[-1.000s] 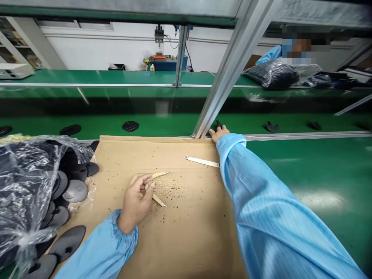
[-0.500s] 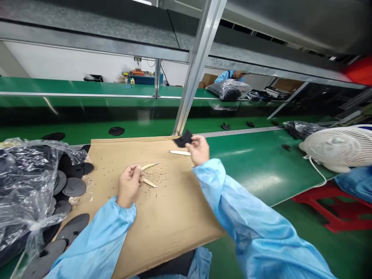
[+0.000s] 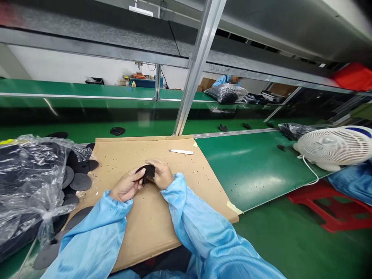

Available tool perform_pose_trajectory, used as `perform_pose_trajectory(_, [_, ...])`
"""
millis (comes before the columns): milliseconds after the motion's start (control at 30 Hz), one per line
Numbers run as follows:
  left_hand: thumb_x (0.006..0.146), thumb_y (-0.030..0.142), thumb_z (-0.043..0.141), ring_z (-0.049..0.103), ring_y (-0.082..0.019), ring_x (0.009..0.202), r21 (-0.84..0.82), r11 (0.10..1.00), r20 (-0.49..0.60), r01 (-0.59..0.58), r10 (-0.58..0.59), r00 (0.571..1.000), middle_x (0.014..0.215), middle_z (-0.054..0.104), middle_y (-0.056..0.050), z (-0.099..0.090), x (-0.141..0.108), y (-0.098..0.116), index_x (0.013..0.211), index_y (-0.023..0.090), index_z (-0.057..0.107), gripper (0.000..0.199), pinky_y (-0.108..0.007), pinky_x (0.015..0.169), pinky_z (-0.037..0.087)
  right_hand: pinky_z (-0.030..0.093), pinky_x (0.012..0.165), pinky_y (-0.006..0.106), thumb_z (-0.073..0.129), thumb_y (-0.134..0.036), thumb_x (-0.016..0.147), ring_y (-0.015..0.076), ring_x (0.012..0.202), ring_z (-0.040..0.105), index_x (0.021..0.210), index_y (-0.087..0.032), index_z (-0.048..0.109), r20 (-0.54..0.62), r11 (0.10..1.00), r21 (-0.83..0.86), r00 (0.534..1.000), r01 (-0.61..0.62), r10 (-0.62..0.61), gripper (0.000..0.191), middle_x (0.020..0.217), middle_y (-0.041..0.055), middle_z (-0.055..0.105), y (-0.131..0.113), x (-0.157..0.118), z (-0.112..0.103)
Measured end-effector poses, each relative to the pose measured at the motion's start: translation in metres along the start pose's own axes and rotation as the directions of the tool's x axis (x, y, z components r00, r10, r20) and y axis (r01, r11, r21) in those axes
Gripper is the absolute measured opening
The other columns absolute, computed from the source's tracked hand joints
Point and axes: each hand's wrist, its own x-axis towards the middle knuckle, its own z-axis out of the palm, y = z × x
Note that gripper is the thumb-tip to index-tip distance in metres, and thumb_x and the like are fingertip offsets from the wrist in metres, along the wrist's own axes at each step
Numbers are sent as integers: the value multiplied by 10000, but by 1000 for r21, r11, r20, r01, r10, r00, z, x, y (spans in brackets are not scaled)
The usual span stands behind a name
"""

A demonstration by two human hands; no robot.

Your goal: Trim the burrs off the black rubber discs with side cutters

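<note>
Over the cardboard sheet (image 3: 154, 224), both my hands grip one thin, bent black piece (image 3: 149, 170). My left hand (image 3: 127, 186) pinches its left end, thumb on top. My right hand (image 3: 163, 175) is closed on the right end, fingers over the upper edge. Beyond them lies a slim white tool (image 3: 181, 152) with a pointed end. Small black crumbs are scattered on the cardboard. The yellowish two-pronged tool does not show.
On the left, a clear plastic bag (image 3: 26, 182) of black parts stands beside several loose black discs (image 3: 80, 182). A white fan (image 3: 334, 147) is at the right, above a red stool (image 3: 319, 205). A metal post (image 3: 192, 81) rises behind the cardboard. A co-worker (image 3: 222, 80) is far back.
My right hand has brought the black piece left and nearer, to my left hand, which now grips it too. The yellowish two-pronged tool in my left hand has gone from sight.
</note>
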Motion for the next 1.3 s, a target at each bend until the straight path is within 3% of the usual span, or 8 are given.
perform_pose_trajectory(133, [677,148,762,491,-51,515,-84,966,-220,-246,223,950,696,555,15,3,5,1,903,126,608,275,-136,423,446,298,1058,488,629,-455,796,299,1267,372,1285,-161,498,85,908,-412,989,-73,118,586,1346,156,452,2,-6,-11])
perform_pose_trajectory(300, [675,17,678,607,-103,653,-143,920,-358,-366,297,885,747,620,-18,2,11,0,811,121,572,201,-217,611,549,263,1053,504,669,-542,748,310,1296,321,1356,-178,405,252,852,-522,951,-23,180,756,1403,161,384,5,-9,-8])
perform_pose_trajectory(533, [651,76,714,624,-130,663,-178,916,-291,-360,301,908,764,638,-22,5,11,1,902,138,565,298,-241,612,517,267,1068,507,582,-375,833,301,1236,388,1346,-154,435,238,879,-476,966,25,102,577,1324,151,462,5,1,7])
perform_pose_trajectory(667, [653,115,738,609,-117,642,-221,889,-302,-402,329,895,777,629,-9,4,12,2,910,142,565,310,-242,618,511,379,999,490,469,-385,888,299,1143,457,1371,-143,415,43,915,-403,998,-30,52,544,1221,170,485,10,0,3])
perform_pose_trajectory(833, [744,161,696,563,-93,579,-273,903,-298,-333,249,921,731,606,-21,-1,13,2,867,128,556,189,-202,527,480,417,985,473,364,-437,941,264,1135,497,1415,-148,333,-207,968,-158,965,-197,163,556,1208,160,502,11,-3,-9])
perform_pose_trajectory(1033, [841,149,565,506,-77,492,-387,898,-313,-209,86,946,638,555,-14,-3,12,8,800,114,539,60,-186,455,423,456,947,417,540,-318,840,251,1070,537,1335,-212,463,-59,984,-174,997,45,-56,513,1141,109,562,-3,-5,-5])
perform_pose_trajectory(1167, [831,135,560,476,-75,469,-411,894,-301,-177,51,952,614,531,-5,-3,11,9,774,120,523,71,-189,438,393,471,893,412,501,-198,755,255,988,552,1277,-217,534,-34,945,-314,994,90,-106,524,1070,99,574,-8,-8,-2])
perform_pose_trajectory(1300, [843,133,536,469,-75,470,-406,899,-283,-163,45,958,617,524,-5,-1,10,9,773,123,515,73,-190,435,385,441,913,427,518,-281,839,271,996,552,1275,-201,548,-40,886,-454,992,89,-119,444,1098,104,604,-5,-7,-2])
